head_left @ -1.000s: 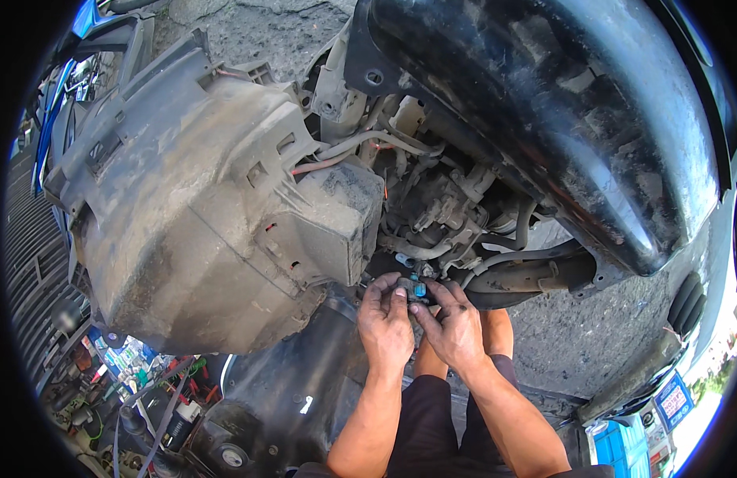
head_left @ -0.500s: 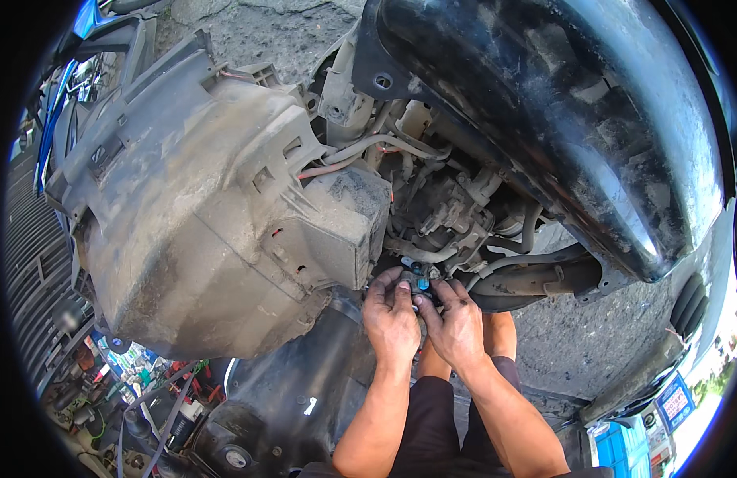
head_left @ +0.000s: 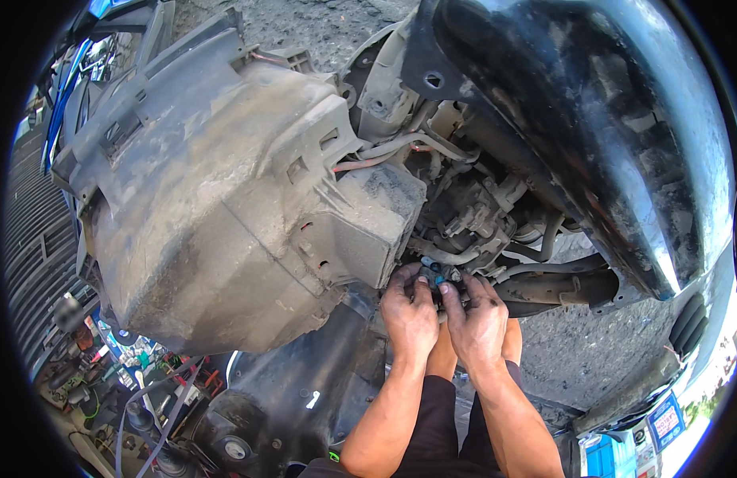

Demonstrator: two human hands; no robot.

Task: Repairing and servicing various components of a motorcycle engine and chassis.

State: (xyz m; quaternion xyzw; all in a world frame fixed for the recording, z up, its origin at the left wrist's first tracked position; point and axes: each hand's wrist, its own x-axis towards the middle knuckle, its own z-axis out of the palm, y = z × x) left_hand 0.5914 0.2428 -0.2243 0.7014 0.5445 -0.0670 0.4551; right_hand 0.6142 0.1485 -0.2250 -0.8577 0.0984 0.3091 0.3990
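Observation:
Fingertips and thumb of my left hand are closed on a small dark part with blue pieces, below the grimy engine parts. My right hand meets it from the other side, fingers curled and its thumb pressed by the lower blue piece. Both hands are close together, and their fingers cover much of the part, so its exact kind does not show. A grey hose runs just above the fingertips.
A large dusty plastic housing fills the left. A shiny black rounded body overhangs the upper right. Another pipe extends right of my hands. Below left lie a dark panel and cluttered tools.
My view has shifted, so the hands and machine sit further right in the picture. Both hands stay closed at the small blue-pieced part, with slight finger movement.

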